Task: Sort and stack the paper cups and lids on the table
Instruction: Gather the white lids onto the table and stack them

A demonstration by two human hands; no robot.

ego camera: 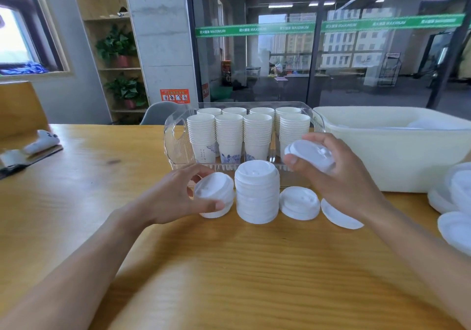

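Gripping a white lid point(309, 156) between thumb and curled fingers, the right hand point(339, 176) holds it tilted in the air above the table point(178, 266), in front of the clear tray point(175, 138). The left hand point(175, 197) has its thumb and fingers closed around a short lid pile point(215, 195) that sits on the table, touching or just beside the tall lid stack point(257, 192) in the middle. Right of that stack lies a single lid point(299, 203) dome up, and beside it another lid point(340, 216) partly under the right wrist. Behind, the clear tray holds eight stacks of paper cups point(229, 135) in two rows. A cream tub point(397, 151) stands to the right of the tray, and more loose lids point(456, 202) lie at the table's right edge.
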